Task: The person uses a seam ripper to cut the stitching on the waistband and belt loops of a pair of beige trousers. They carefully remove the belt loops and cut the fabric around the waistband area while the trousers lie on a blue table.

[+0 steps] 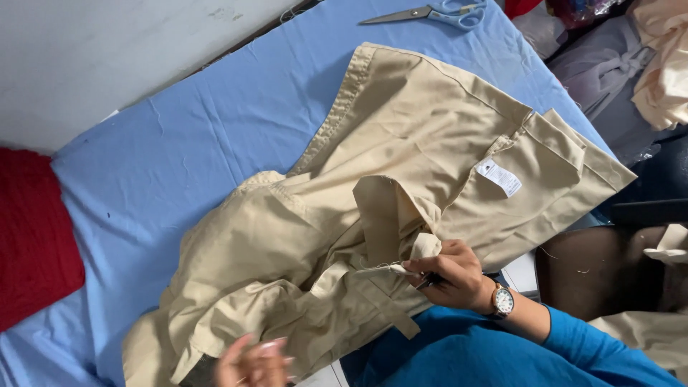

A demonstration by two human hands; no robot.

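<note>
My right hand [453, 276] is closed, fingers pinched on a small dark tool w/ its tip at a narrow strip of the tan trousers [401, 215], right by a seam near the middle of the garment; can't tell exactly what the tool is, maybe a seam ripper or needle, too small to say. A thin pale thread [383, 268] shows just past my fingertips, lying along that strip. My left hand [252, 362] is at the bottom edge of view, blurred, fingers seem loosely curled over the lower folds of the cloth; can't tell if it really grips anything. Trousers are spread across the blue sheet [172, 158], waistband far from my fingers at the top, white label [499, 177] above and to the right of my right hand, legs bunched toward my left hand. Scissors [437, 13] lie well beyond my reach at the far edge, untouched. Red cloth [32, 236] sits off beyond my left hand. Progress, as I judge it: work on this one strip seems midway, thread loose but strip still attached at the seam; rest of the garment looks intact, so most is prob. left to do.
</note>
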